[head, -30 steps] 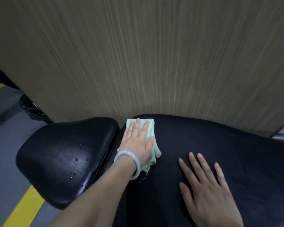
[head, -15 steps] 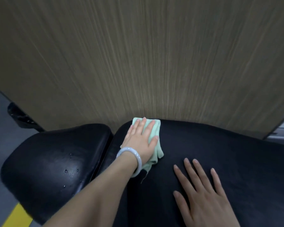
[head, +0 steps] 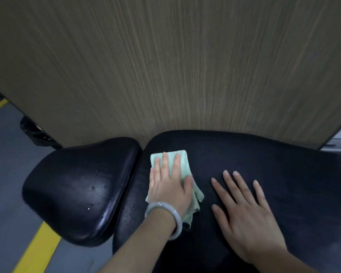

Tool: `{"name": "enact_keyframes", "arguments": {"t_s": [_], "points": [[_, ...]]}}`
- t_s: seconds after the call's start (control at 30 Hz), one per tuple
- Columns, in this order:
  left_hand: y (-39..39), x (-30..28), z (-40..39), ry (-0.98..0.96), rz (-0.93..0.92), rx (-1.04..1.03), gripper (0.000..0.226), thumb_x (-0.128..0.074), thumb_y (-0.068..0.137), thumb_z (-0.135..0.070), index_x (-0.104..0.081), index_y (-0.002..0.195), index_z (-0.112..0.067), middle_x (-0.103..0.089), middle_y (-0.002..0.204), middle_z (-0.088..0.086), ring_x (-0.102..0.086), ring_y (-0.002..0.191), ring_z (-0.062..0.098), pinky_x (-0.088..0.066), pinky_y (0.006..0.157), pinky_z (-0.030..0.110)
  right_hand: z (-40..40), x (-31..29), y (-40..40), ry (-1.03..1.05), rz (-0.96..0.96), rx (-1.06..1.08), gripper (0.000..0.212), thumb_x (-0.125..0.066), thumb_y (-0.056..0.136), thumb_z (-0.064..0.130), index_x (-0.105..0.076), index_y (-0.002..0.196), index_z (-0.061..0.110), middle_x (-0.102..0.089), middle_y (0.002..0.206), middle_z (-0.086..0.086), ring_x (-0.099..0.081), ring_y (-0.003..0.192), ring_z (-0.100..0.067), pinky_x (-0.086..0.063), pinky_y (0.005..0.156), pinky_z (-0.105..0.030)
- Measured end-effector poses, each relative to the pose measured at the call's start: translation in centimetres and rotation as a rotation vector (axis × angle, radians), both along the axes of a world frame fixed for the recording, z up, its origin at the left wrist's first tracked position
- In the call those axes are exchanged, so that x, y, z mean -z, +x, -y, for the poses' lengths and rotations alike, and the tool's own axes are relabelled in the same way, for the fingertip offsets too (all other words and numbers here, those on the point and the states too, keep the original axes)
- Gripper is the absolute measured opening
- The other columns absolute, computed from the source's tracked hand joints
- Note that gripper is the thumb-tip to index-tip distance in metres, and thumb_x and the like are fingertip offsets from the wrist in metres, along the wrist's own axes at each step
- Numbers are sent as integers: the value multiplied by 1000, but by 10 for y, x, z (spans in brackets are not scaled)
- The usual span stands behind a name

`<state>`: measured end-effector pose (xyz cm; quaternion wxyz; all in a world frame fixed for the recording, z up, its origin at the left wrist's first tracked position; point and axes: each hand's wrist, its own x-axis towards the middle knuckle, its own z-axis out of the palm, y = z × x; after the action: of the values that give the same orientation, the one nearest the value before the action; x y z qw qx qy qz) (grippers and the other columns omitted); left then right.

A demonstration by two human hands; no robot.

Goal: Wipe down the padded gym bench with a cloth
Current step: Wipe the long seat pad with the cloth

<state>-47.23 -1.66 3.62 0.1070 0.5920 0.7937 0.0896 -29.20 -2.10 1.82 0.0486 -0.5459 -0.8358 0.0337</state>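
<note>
Left hand (head: pixel 168 186) flat, fingers straight, pressing folded mint-green cloth (head: pixel 182 164) onto long black padded desk (head: pixel 274 164). Right hand (head: pixel 244 211) just beside it, splayed flat on the pad, holding nothing. Glossy rounded seat pad (head: pixel 77 190) left of hands, beaded with water drops.

One head-worn wide-angle view only; no second view is sharing the scene. The camera is looking forward and steeply down from above the near edge of the padded bench (head: pixel 264 164), sitting close over it. It is facing the wood-grain panel (head: pixel 165 66) rising just behind the bench, whose edges are bowing with the lens.
</note>
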Motion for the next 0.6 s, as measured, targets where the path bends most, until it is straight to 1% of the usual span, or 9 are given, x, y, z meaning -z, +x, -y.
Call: {"name": "enact_keyframes", "arguments": {"t_s": [0.03, 0.07, 0.13, 0.17, 0.33, 0.4, 0.5, 0.6], "points": [[-1, 1, 8, -7, -6, 16, 75, 7, 80, -61, 12, 150, -35, 23, 157, -4, 28, 142, 14, 20, 112, 30, 0, 1, 0, 5, -1, 2, 61, -10, 99, 52, -44, 142, 26, -41, 148, -3, -27, 141, -18, -20, 110, -48], [-4, 2, 11, -20, -8, 29, 70, 0, 86, -61, 12, 150, -36, 24, 157, -5, 28, 141, 13, 19, 113, 30, 1, 1, 0, 13, -4, 3, 61, -10, 99, 52, -44, 142, 25, -41, 148, -3, -27, 141, -18, -20, 110, -48], [-14, 3, 2, -32, -15, 40, 62, -16, 97, -53, 10, 150, -36, 22, 158, -5, 25, 143, 14, 15, 116, 32, 1, 3, -1, 36, -7, 7, 61, -10, 99, 52, -45, 142, 24, -41, 148, -4, -27, 141, -19, -20, 109, -49], [-19, 4, -9, -31, -32, 40, 61, -19, 98, -50, 9, 151, -36, 20, 159, -4, 22, 144, 15, 13, 117, 34, 0, 4, -1, 47, -2, 4, 61, -11, 99, 51, -45, 142, 24, -42, 148, -4, -28, 141, -19, -20, 110, -49], [-34, 6, -69, -55, -30, -30, 58, -20, 100, -49, 2, 152, -35, 12, 161, -2, 14, 146, 20, 9, 117, 35, 0, 6, -1, 67, -2, -16, 56, -22, 98, 50, -43, 143, 26, -40, 149, -3, -29, 142, -21, -18, 110, -49], [-39, 6, -82, -52, -11, -42, 58, -20, 100, -49, 0, 152, -35, 10, 161, -1, 13, 146, 20, 9, 117, 35, 0, 6, -1, 66, -6, -17, 56, -24, 97, 50, -43, 143, 26, -39, 150, -3, -28, 142, -21, -18, 110, -49], [-41, 5, -88, -49, 5, -49, 58, -20, 100, -50, 0, 153, -34, 9, 161, 0, 12, 147, 20, 7, 118, 35, 0, 5, -1, 55, -1, -18, 56, -22, 97, 51, -43, 143, 26, -39, 150, -4, -28, 142, -22, -19, 109, -51], [-36, 2, -77, -50, 23, -50, 59, -19, 100, -49, 1, 153, -33, 10, 161, -1, 13, 146, 19, 8, 118, 34, -1, 5, -2, 46, 4, -15, 56, -22, 97, 51, -43, 144, 26, -39, 150, -4, -28, 142, -22, -18, 110, -51]]}}
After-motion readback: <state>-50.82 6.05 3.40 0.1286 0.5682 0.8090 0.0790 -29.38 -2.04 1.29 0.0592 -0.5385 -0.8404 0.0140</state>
